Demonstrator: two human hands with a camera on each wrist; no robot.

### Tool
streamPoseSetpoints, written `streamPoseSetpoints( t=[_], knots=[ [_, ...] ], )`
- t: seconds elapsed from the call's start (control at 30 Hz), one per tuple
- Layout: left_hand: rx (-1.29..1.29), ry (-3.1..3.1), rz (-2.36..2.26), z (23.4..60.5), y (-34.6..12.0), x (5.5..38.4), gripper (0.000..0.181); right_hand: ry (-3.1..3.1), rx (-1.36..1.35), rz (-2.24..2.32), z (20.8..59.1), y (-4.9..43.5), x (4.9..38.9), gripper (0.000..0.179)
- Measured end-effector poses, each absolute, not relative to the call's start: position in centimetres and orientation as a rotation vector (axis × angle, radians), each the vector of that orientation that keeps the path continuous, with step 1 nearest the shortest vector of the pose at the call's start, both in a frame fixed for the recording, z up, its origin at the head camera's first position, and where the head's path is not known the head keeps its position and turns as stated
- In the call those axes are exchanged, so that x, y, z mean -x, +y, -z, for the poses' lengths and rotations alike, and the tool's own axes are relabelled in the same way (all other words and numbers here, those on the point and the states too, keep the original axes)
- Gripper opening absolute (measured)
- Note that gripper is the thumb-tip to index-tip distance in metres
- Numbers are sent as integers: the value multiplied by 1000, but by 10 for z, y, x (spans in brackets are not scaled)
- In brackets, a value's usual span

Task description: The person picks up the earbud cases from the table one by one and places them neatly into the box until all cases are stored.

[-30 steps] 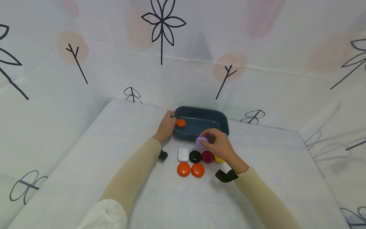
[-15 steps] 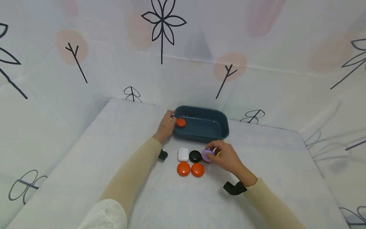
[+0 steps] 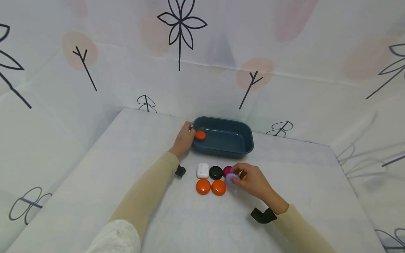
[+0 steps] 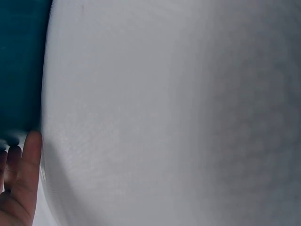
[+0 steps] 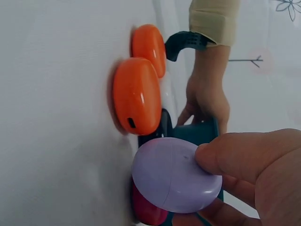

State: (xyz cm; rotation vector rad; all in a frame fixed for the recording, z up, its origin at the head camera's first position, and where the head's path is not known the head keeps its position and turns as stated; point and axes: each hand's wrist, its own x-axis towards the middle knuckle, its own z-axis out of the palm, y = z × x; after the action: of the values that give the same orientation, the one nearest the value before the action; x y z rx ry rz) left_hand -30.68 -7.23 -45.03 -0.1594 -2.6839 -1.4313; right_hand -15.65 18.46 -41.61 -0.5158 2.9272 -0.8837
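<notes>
My right hand (image 3: 254, 181) pinches a glossy lilac earbud charging case (image 5: 164, 172) between thumb and fingers, low over the table. A seam shows around the case in the right wrist view. Right behind it lie a crimson case (image 3: 227, 170) and a yellow case (image 3: 242, 175), partly hidden by my fingers. My left hand (image 3: 183, 140) is at the left end of a dark teal tray (image 3: 221, 153), straight fingers (image 4: 32, 150) touching its outer wall. Inside the tray, near that hand, sits an orange case (image 3: 200, 135).
In front of the tray lie a white case (image 3: 203, 171) and a black case (image 3: 216, 173) in the crimson one's row. Two orange cases (image 3: 203, 186) sit side by side nearer me. A patterned cloth (image 3: 215, 84) hangs behind the table (image 3: 152, 140).
My right hand has brought the lilac case from the tray's front edge back toward me, past the crimson case. The left hand and the tray have stayed put.
</notes>
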Motion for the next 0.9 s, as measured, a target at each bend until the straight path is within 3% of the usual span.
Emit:
streamPoseSetpoints(
  t=[0.9],
  knots=[
    [147,-2672,1438,452,-71,308,43,2869,493,832,419,187,153,19]
  ],
)
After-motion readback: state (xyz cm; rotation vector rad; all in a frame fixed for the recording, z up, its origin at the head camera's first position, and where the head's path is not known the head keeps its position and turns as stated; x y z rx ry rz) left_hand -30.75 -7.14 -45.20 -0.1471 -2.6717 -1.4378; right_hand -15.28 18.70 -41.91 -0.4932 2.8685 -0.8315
